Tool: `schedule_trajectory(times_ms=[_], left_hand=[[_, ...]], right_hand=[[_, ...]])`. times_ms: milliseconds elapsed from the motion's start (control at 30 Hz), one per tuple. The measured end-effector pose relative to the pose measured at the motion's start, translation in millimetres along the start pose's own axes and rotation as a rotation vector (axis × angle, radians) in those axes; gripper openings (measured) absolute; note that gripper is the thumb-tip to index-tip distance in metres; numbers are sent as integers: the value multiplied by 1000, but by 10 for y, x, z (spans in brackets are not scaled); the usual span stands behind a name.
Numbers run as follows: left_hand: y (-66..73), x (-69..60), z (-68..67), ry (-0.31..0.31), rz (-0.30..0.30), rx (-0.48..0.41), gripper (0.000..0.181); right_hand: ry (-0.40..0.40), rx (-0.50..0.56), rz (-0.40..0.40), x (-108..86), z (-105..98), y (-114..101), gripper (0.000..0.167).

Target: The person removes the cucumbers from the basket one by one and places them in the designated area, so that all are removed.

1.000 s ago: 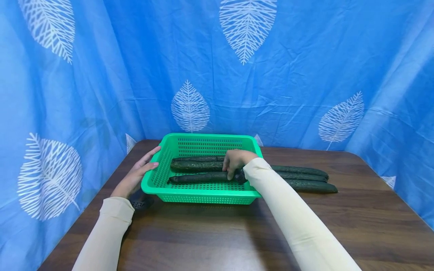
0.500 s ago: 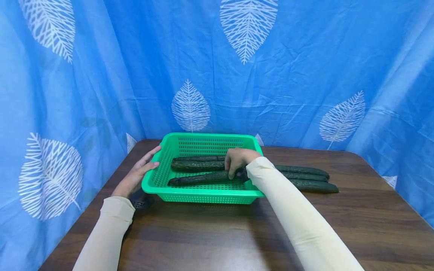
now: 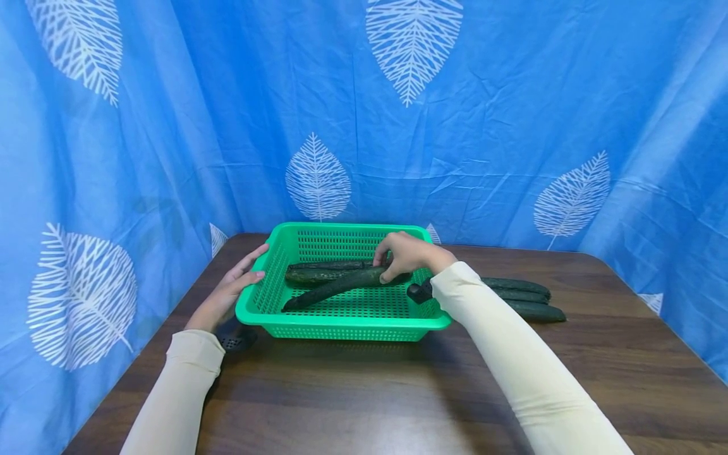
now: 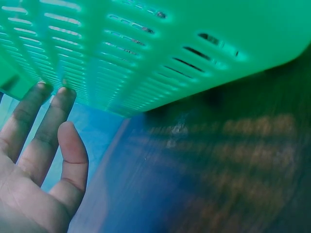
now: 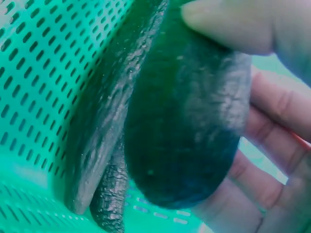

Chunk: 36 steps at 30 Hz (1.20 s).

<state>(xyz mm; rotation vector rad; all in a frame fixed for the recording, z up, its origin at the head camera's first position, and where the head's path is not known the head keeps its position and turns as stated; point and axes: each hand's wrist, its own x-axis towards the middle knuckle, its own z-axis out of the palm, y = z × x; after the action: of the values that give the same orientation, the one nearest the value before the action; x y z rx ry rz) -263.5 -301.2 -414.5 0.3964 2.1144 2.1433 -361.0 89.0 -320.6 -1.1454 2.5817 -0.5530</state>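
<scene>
My right hand [image 3: 412, 253] grips a dark green cucumber [image 3: 335, 287] near its right end, inside the green plastic basket [image 3: 347, 332]. That cucumber slants, its left end low by the basket's front left corner and its right end raised. Close up in the right wrist view, thumb and fingers lie on either side of the cucumber [image 5: 184, 126]. Two more cucumbers [image 5: 97, 145] lie along the basket's far side, partly hidden behind it. At the basket's left end my left hand [image 3: 230, 291] touches the rim with fairly straight fingers [image 4: 46, 131].
Several cucumbers [image 3: 529, 297] lie side by side on the brown wooden table [image 3: 341, 392], right of the basket and partly behind my right forearm. A blue curtain [image 3: 483, 139] with white leaf prints hangs behind the table.
My right hand has moved up and back with the cucumber's right end, so it now slants across toward the far cucumbers. My left hand stays at the basket's left rim.
</scene>
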Motion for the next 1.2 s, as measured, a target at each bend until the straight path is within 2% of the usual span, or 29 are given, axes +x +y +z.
schedule_trajectory(times_ms=[300,700,967,1200], left_hand=[[-5,32,22,-9,-4,-28,72],[-25,37,-7,-34,31,-26,69],[-8,5,5,-23,19,-29,70],[7,-12,1,-9,15,-17,72]], right_hand=[[156,80,-71,-224,-111,91,21],[301,148,1,-616,-319,129,28],[358,216,8,-870,-382,265,32],[426,229,-6,-1126,-369,424,27]])
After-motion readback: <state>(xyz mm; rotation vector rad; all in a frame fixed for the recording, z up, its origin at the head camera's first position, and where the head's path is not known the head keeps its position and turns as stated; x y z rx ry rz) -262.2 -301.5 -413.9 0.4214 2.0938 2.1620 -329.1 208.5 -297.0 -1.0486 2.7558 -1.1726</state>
